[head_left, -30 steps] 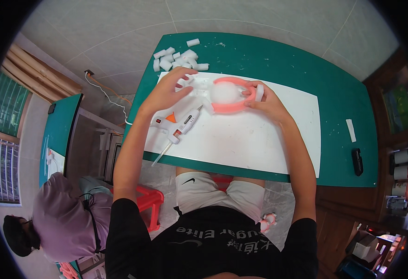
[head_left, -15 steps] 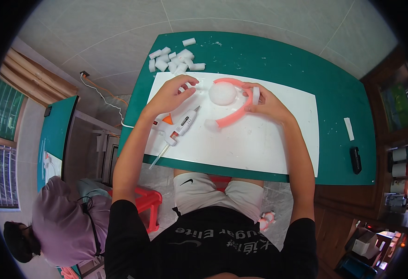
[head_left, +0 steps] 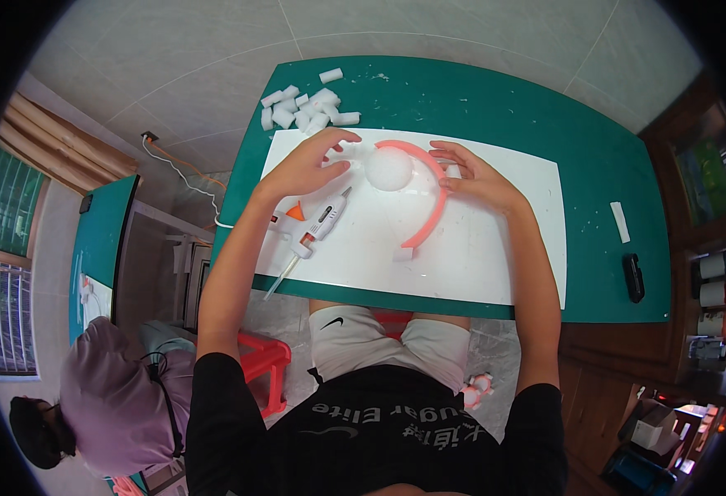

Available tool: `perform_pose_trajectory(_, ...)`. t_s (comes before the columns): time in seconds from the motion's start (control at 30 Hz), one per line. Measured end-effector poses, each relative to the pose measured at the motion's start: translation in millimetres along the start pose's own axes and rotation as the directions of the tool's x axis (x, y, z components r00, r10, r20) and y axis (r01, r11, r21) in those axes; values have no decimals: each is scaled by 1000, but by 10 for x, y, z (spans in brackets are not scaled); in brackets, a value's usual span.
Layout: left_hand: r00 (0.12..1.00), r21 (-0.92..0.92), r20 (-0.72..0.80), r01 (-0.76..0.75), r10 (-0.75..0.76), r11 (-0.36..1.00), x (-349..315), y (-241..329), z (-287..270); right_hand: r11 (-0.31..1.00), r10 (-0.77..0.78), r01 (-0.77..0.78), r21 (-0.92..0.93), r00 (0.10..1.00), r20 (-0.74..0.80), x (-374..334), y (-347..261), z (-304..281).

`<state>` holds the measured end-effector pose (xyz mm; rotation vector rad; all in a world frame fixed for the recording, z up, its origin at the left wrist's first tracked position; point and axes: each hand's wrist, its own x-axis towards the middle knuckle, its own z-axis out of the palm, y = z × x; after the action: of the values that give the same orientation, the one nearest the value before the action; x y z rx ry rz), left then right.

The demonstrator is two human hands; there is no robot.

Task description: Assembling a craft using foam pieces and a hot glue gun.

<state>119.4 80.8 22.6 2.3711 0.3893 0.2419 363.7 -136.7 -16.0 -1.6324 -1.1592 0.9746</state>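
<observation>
A white foam ball (head_left: 389,169) sits on the white board, with a curved pink foam strip (head_left: 436,218) arcing round its far and right sides. At the strip's near end is a small white foam piece (head_left: 403,255); another white piece (head_left: 453,171) stands at its outer side. My right hand (head_left: 483,183) is around that second piece, fingers spread, thumb by the strip; no firm grip shows. Left of the ball, my left hand (head_left: 303,167) hovers open and holds nothing. A white hot glue gun (head_left: 322,225) lies below it, nozzle pointing toward the ball.
Several white foam pieces (head_left: 317,103) are heaped on the green table (head_left: 495,95) at the far left. A white strip (head_left: 620,221) and a black object (head_left: 632,278) lie at the right. A co-worker (head_left: 127,388) sits at the lower left beside a red stool (head_left: 265,364).
The pink strip has opened into a wider arc, its near end moving toward me and to the right. My right hand's fingers have spread. The left hand has barely moved.
</observation>
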Motion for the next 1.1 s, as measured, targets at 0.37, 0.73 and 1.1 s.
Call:
perform_pose_trajectory(0.37,952,142,291,-138,92,980,627,122,68,996,-79,76,-39,995,-67,-170,-177,-182)
perform_pose_trajectory(0.73,863,294,505,-207,32,933,894,230,285,966,-214,104,-235,833,-510,-1071,2,278)
perform_pose_trajectory(1.1,859,489,474,-75,-193,869,857,370,203,993,-100,114,23,936,-337,-1230,79,804)
